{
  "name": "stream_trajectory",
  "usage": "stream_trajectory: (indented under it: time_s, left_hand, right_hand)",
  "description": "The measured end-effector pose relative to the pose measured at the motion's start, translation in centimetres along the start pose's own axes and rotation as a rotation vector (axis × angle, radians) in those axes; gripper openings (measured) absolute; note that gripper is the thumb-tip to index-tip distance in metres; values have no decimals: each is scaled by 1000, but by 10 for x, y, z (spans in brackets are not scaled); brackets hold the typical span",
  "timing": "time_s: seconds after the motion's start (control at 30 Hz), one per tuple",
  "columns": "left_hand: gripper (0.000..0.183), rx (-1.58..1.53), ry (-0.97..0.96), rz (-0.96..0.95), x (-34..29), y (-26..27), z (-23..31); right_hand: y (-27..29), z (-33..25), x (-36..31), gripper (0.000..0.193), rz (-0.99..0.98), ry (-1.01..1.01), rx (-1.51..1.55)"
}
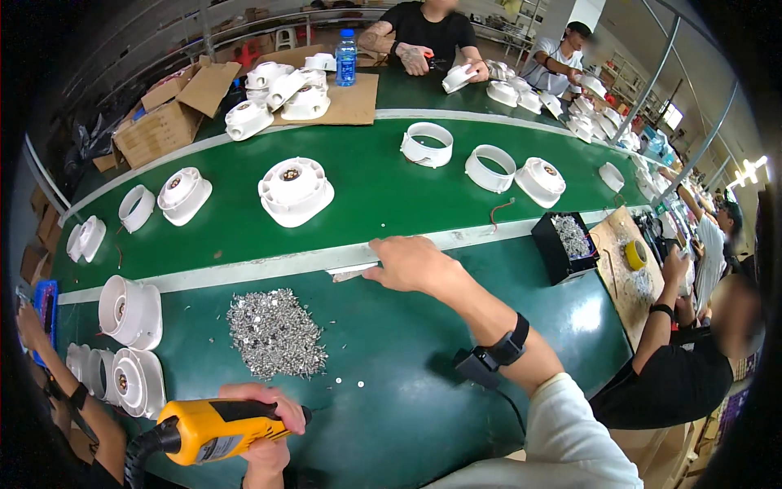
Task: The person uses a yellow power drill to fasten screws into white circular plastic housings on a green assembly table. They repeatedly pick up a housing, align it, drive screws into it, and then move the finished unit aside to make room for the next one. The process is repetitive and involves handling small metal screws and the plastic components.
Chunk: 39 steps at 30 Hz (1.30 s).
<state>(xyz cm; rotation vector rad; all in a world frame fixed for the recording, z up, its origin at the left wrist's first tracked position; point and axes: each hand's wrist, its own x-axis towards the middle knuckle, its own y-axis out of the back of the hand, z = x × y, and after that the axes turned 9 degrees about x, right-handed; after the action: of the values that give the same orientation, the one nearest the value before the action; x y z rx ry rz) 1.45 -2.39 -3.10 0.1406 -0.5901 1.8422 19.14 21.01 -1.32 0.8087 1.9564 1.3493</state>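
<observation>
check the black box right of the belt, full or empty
Roughly full: the open black box holds a heap of small silvery screws up to near its rim.

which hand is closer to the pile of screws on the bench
Left. The left hand, gripping the yellow electric screwdriver, sits just below the screw pile. The right hand rests farther off, up and to the pile's right at the conveyor belt edge.

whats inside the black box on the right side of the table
The black box holds a heap of small silvery screws, like the loose screw pile near the left hand. Its near wall hides the lower part, so how deep the heap goes cannot be seen.
</observation>
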Motion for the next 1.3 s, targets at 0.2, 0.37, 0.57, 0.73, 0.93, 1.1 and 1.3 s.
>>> stream_trajectory:
  time_s: [0.2, 0.37, 0.57, 0.73, 0.93, 1.1, 1.3]
  left_hand:
    - [62, 120, -33, 2, 1, 3, 2]
    - [66, 115, 6, 9, 3, -1, 6]
    - [68, 109, 7, 45, 1, 5, 20]
    - [56, 162, -148, -9, 8, 7, 25]
    - [60, 96, -45, -32, 2, 10, 11]
    - [62, 128, -69, -99, 7, -8, 16]
    - [58, 230, -142, -75, 12, 2, 18]
  right_hand:
    - [-16, -31, -31, 59, 182, 321, 404]
    - [-64, -36, -81, 96, 114, 428, 277]
    - [-97, -54, -101, 102, 73, 476, 149]
    - [-107, -66, -59, 100, 242, 499, 269]
    - [-133, -82, -23, 92, 335, 561, 437]
    - [-100, -87, -27, 62, 355, 508, 591]
    - [28, -97, -62, 22, 452, 1014, 1062]
